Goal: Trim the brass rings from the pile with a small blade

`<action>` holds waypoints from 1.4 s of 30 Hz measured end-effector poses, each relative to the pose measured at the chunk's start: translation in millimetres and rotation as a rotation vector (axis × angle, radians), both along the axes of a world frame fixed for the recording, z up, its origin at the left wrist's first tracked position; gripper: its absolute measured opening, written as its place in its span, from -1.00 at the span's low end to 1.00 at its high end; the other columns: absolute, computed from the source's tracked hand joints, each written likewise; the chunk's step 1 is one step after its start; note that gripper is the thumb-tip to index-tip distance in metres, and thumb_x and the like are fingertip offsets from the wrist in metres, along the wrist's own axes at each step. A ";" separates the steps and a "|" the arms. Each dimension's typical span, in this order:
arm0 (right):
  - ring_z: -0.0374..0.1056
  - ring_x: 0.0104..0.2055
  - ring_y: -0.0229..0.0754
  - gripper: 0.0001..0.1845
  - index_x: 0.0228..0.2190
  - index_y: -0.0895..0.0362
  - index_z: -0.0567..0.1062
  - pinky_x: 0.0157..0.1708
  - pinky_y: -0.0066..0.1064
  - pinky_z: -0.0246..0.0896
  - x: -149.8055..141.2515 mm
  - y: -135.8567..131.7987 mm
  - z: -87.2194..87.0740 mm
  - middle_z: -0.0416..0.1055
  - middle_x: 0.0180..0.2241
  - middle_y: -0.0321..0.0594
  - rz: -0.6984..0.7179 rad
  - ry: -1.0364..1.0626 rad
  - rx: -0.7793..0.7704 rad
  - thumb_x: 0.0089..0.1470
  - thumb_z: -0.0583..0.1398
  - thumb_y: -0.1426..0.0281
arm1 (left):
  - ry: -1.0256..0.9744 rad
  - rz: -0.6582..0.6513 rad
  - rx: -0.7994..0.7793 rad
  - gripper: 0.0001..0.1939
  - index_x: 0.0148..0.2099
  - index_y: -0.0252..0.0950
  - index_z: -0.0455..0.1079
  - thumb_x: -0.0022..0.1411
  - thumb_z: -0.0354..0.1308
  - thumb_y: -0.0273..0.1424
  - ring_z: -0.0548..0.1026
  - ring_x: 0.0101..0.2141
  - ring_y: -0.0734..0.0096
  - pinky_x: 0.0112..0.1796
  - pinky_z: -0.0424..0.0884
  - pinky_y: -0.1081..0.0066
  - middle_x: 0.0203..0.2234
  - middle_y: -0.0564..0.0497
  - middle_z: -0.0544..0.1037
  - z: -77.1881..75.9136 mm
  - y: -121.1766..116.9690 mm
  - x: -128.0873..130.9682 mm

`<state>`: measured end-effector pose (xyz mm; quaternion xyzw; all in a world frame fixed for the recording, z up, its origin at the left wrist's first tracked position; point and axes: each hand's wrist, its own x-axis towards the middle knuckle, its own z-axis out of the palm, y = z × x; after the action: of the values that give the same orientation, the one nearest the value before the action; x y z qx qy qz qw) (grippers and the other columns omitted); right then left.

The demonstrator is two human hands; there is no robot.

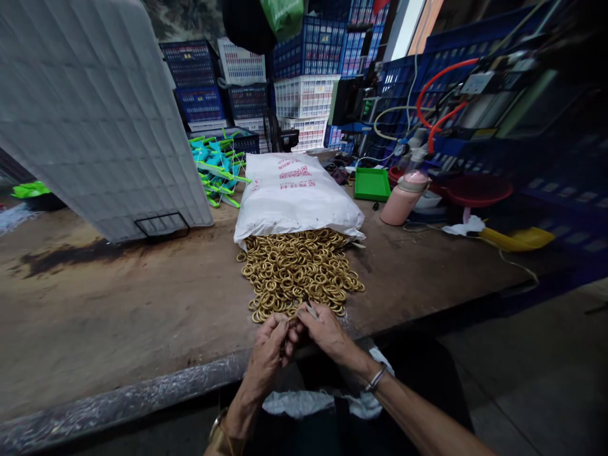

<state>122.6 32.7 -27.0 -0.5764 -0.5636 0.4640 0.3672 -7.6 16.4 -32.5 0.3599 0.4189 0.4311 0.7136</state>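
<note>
A loose pile of gold rings (297, 269) spills from the mouth of a white printed sack (294, 196) on the workbench. At the near edge of this pile, my two hands meet with their fingertips close together. My left hand (272, 342) is closed in a pinch on what looks like a gold ring, mostly hidden by the fingers. A small grey blade-like tool (311, 310) with a dark tip pokes out of my right hand (325, 330), whose fingers are closed around it.
A tall white ribbed panel (109, 120) leans at left beside green and blue plastic pieces (218, 168). On the right are a green tray (372, 184), a pink bottle (403, 199), a red bowl (479, 190) and a machine with red hoses (479, 88). Stacked crates (306, 98) stand behind.
</note>
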 end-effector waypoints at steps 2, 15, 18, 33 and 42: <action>0.16 -0.55 -0.33 -0.79 -0.58 0.14 0.28 -0.51 -0.53 0.03 1.2 -2.1 -1.5 0.26 -0.62 -0.34 0.009 -0.108 0.060 0.01 -0.03 0.37 | 0.005 0.002 0.025 -0.68 -0.42 -0.30 0.19 0.05 0.09 -0.13 0.11 -0.74 0.72 -0.74 -0.02 0.64 -0.62 0.15 0.35 1.6 -0.7 0.1; 0.15 -0.51 -0.26 -0.72 -0.37 0.13 0.28 -0.50 -0.47 -0.12 2.3 -13.0 7.5 0.31 -0.53 -0.26 0.322 -0.725 0.225 -0.23 -0.02 0.58 | 0.166 0.082 0.185 -0.66 -0.44 -0.29 0.20 0.04 0.09 -0.10 0.09 -0.72 0.68 -0.67 0.03 0.61 -0.71 0.21 0.22 -5.7 -4.1 -0.5; 0.17 -0.49 -0.26 -0.74 -0.36 0.14 0.28 -0.50 -0.47 -0.12 7.7 -11.6 0.8 0.33 -0.51 -0.24 0.322 -0.748 0.241 -0.18 -0.02 0.57 | 0.191 0.036 0.170 -0.64 -0.47 -0.30 0.20 0.05 0.07 -0.08 0.10 -0.72 0.69 -0.69 0.01 0.60 -0.69 0.18 0.25 7.0 -14.5 -3.3; 0.30 -0.39 -0.19 -0.78 -0.25 0.13 0.29 -0.43 -0.43 -0.11 5.1 14.2 -10.4 0.41 -0.42 -0.19 0.015 -0.968 0.273 0.00 0.01 0.51 | -0.089 -0.110 -0.713 -0.87 -0.48 -0.37 0.26 0.02 0.11 -0.41 0.32 -0.66 0.56 -0.63 0.21 0.56 -0.68 0.03 0.38 -74.8 -53.8 29.3; 0.33 -0.37 -0.13 -0.77 -0.27 0.11 0.29 -0.44 -0.40 -0.12 -5.9 16.8 -8.0 0.43 -0.42 -0.16 0.014 -1.062 0.204 -0.04 0.04 0.53 | -0.182 0.030 -0.728 -0.94 -0.35 -0.41 0.29 0.06 0.02 -0.53 0.38 -0.56 0.43 -0.45 0.30 0.39 -0.52 -0.08 0.41 -92.4 -44.0 38.5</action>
<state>116.6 49.5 -35.0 -0.6895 -0.7176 0.0541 0.0827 30.9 -27.6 -124.9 0.0365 0.4847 0.2945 0.8228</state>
